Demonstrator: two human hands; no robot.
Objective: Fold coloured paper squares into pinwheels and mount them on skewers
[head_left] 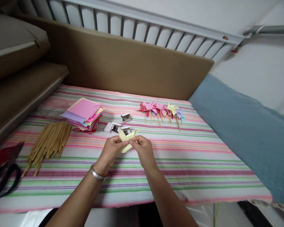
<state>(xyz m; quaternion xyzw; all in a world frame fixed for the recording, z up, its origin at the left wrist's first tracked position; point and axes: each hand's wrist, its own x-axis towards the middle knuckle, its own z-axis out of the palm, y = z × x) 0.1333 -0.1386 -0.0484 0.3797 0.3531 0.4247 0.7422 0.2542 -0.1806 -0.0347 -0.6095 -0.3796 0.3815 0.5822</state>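
Observation:
Between my two hands is a pale yellow paper pinwheel (126,136), its points folded in toward the middle. My left hand (111,148) pinches its left side, thumb at the centre. On the other side, my right hand (142,148) grips it with thumb and fingertips, also close to the centre. Whether a pin is at the centre cannot be made out. Just beyond the paper lie small white boxes (108,127) with dark metal bits in them, and another small open box (125,118) stands a little farther back.
A stack of coloured paper squares (84,108) lies left of the boxes, with a bundle of wooden sticks (48,138) nearer me. Scissors (9,179) rest at the far left. Several finished pinwheels on sticks (159,108) lie at the back right. A brown board (123,63) borders the striped cloth (191,176).

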